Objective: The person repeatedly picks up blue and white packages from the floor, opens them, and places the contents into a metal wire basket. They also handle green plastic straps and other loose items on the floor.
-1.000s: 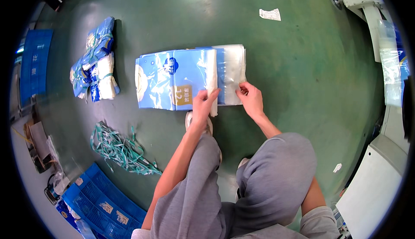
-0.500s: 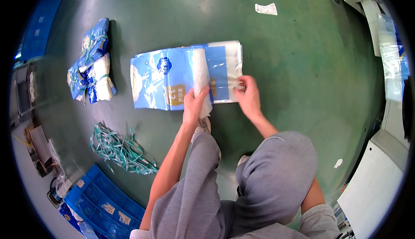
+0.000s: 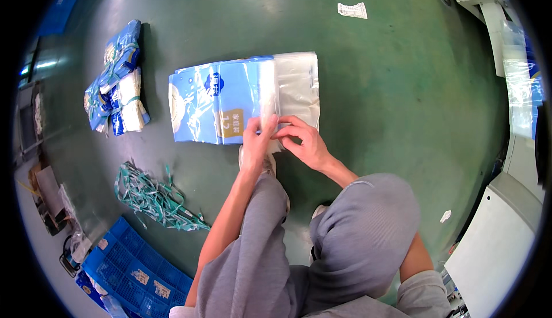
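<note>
A flat stack of blue-and-white printed plastic bags (image 3: 198, 105) lies on the green floor between my feet and the far side. Its right part (image 3: 299, 88) is whitish, clear film, and a folded translucent edge runs down the middle. At the near side of that fold, my left hand (image 3: 256, 140) is closed on the bags, thumb on top. My right hand (image 3: 302, 142) meets it there, thumb and fingers pinched on the edge of the film beside the left fingertips. What lies exactly between the right fingertips is partly hidden.
Tied bundles of blue and white bags (image 3: 118, 82) lie to the left. Nearer is a tangle of green and white straps (image 3: 155, 197), with a blue plastic crate (image 3: 135, 266) below it. A paper scrap (image 3: 352, 10) lies far off; white machinery (image 3: 489, 226) stands at right.
My right hand has moved left from the stack's right end to beside my left hand. The blue panel that showed on the right is now whitish film. My left hand stays at the fold.
</note>
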Demonstrator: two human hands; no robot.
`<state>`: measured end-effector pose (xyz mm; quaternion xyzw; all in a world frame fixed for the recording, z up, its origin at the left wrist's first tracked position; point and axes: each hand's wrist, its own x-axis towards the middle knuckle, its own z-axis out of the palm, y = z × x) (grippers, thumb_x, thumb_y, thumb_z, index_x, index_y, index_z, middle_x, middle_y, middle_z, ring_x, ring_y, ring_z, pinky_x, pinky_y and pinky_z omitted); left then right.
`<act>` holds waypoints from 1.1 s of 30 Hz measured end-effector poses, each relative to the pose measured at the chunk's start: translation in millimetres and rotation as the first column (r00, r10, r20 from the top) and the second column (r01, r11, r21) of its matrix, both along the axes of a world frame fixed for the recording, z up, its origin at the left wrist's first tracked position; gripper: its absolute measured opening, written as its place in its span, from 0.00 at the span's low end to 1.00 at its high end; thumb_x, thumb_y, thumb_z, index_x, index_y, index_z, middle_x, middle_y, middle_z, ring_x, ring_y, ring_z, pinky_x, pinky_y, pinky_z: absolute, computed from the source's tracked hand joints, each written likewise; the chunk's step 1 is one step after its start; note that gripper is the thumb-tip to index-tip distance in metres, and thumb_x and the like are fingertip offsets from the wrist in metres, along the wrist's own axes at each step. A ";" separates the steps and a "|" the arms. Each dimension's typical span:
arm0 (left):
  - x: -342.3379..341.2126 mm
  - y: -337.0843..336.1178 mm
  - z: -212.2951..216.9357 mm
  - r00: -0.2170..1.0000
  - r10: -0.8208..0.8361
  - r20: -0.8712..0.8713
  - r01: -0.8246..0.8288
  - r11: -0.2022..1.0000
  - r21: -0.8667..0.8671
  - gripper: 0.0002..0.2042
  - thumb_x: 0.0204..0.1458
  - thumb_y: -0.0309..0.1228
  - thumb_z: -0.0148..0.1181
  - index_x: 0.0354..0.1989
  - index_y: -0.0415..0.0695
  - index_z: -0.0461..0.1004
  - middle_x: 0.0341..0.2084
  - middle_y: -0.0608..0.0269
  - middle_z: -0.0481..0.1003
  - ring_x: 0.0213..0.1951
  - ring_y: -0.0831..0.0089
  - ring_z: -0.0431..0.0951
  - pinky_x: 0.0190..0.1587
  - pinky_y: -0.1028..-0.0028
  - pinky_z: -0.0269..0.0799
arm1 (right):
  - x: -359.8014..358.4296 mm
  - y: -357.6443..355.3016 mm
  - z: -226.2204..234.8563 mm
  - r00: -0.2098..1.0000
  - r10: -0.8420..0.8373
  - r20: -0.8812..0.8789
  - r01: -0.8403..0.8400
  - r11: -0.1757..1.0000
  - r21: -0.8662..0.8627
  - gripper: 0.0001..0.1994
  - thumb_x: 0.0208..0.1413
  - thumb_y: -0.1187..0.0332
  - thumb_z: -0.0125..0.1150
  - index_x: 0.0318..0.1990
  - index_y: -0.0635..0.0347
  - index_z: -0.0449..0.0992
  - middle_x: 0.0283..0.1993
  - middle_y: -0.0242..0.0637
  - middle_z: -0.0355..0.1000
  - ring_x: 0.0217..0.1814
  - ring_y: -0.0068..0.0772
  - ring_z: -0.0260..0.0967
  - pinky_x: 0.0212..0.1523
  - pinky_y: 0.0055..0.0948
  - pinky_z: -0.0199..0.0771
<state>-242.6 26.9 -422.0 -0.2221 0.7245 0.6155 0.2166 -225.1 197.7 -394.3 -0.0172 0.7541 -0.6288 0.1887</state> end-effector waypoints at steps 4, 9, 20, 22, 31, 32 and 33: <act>2.1 -16.6 -0.8 0.984 -0.164 -0.071 0.162 0.986 -0.031 0.21 0.54 0.44 0.69 0.42 0.37 0.76 0.34 0.63 0.72 0.35 0.74 0.74 0.39 0.71 0.70 | 4.6 -1.3 -14.0 0.950 -0.075 0.304 0.209 0.874 -0.438 0.14 0.61 0.77 0.55 0.54 0.64 0.75 0.54 0.39 0.75 0.49 0.28 0.77 0.52 0.30 0.79; -2.5 -13.7 14.3 0.954 -0.262 -0.145 0.212 0.933 -0.292 0.16 0.56 0.34 0.66 0.47 0.38 0.73 0.36 0.58 0.77 0.37 0.70 0.77 0.40 0.68 0.73 | 1.1 4.8 -28.7 0.892 -0.239 0.385 0.369 0.875 -0.312 0.16 0.62 0.73 0.59 0.57 0.67 0.71 0.51 0.42 0.75 0.51 0.28 0.75 0.53 0.29 0.78; 15.0 10.9 36.0 0.535 -0.820 -0.203 0.414 0.464 -0.783 0.25 0.46 0.35 0.69 0.52 0.39 0.69 0.42 0.54 0.66 0.44 0.57 0.70 0.44 0.62 0.67 | -14.7 -5.4 -10.9 0.860 -0.277 0.428 0.406 0.880 -0.245 0.27 0.56 0.63 0.70 0.59 0.62 0.67 0.47 0.38 0.76 0.48 0.28 0.73 0.50 0.29 0.72; 18.4 11.9 37.6 0.504 -0.848 -0.167 0.422 0.410 -0.808 0.27 0.46 0.37 0.69 0.53 0.39 0.69 0.43 0.54 0.66 0.44 0.58 0.70 0.44 0.62 0.67 | -16.2 -5.3 -15.4 0.848 -0.248 0.469 0.396 0.884 -0.250 0.27 0.56 0.65 0.69 0.61 0.60 0.66 0.48 0.37 0.75 0.51 0.28 0.72 0.53 0.32 0.71; 17.0 -4.7 26.7 0.769 -0.573 -0.283 0.462 0.805 -0.372 0.27 0.55 0.33 0.65 0.62 0.38 0.67 0.49 0.52 0.70 0.51 0.57 0.73 0.52 0.62 0.71 | -28.4 0.5 -21.4 0.730 -0.245 0.638 0.473 0.855 -0.214 0.24 0.59 0.66 0.64 0.63 0.47 0.67 0.46 0.27 0.76 0.43 0.18 0.68 0.40 0.26 0.65; 13.5 -8.2 30.5 0.800 -0.537 -0.269 0.459 0.836 -0.302 0.26 0.55 0.32 0.64 0.62 0.38 0.66 0.49 0.52 0.71 0.52 0.57 0.74 0.54 0.62 0.71 | -30.5 6.1 -26.9 0.722 -0.233 0.651 0.467 0.859 -0.210 0.24 0.60 0.66 0.64 0.63 0.47 0.67 0.45 0.26 0.76 0.40 0.16 0.68 0.38 0.25 0.64; 10.7 -10.7 31.9 0.828 -0.500 -0.252 0.451 0.862 -0.231 0.26 0.56 0.30 0.63 0.62 0.37 0.66 0.49 0.52 0.72 0.52 0.56 0.74 0.55 0.63 0.72 | -30.6 10.8 -31.2 0.713 -0.222 0.665 0.461 0.863 -0.206 0.23 0.60 0.66 0.64 0.62 0.47 0.68 0.44 0.25 0.76 0.37 0.14 0.67 0.35 0.25 0.63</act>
